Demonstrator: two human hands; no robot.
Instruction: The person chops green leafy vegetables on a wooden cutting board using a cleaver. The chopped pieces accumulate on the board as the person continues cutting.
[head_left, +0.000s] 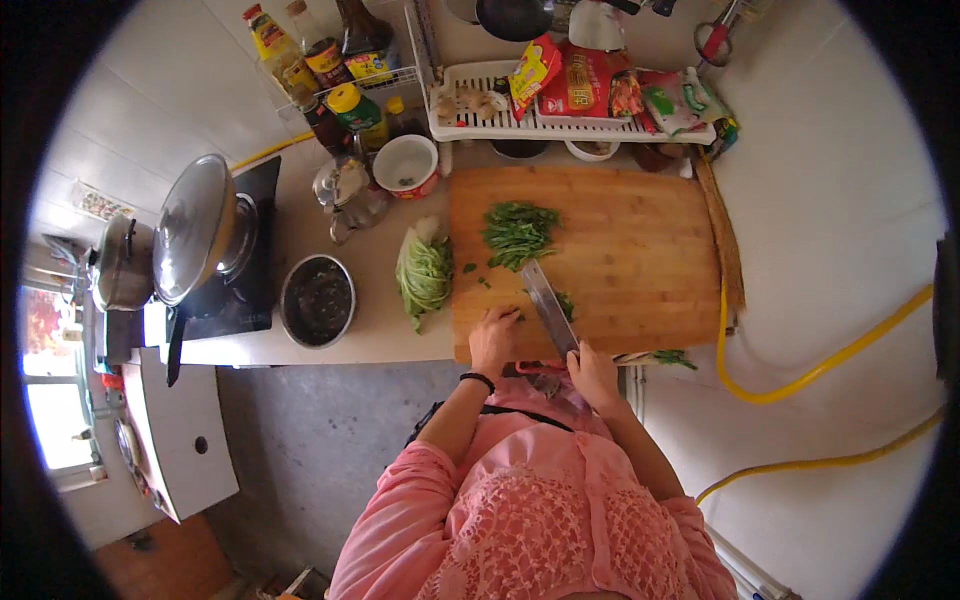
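Observation:
My right hand (592, 375) grips the handle of a kitchen knife (552, 307), its broad blade angled up and left over the wooden cutting board (637, 247). Left of the blade, my left hand (493, 334) rests at the board's near edge, fingertips at a small dark green piece; whether it grips that piece I cannot tell. A pile of cut leafy greens (520, 232) lies beyond the knife tip. More chopped greens (565, 305) show just right of the blade, partly hidden by it. A few green bits lie on the board's left part.
Left of the board lie a cabbage (424, 274), a metal bowl (318, 301) and a glass jug (358, 202). A lidded pan (193, 229) stands on the cooktop at far left. Behind the board, a white rack (465, 133) holds food packets. A yellow hose (825, 367) runs at right.

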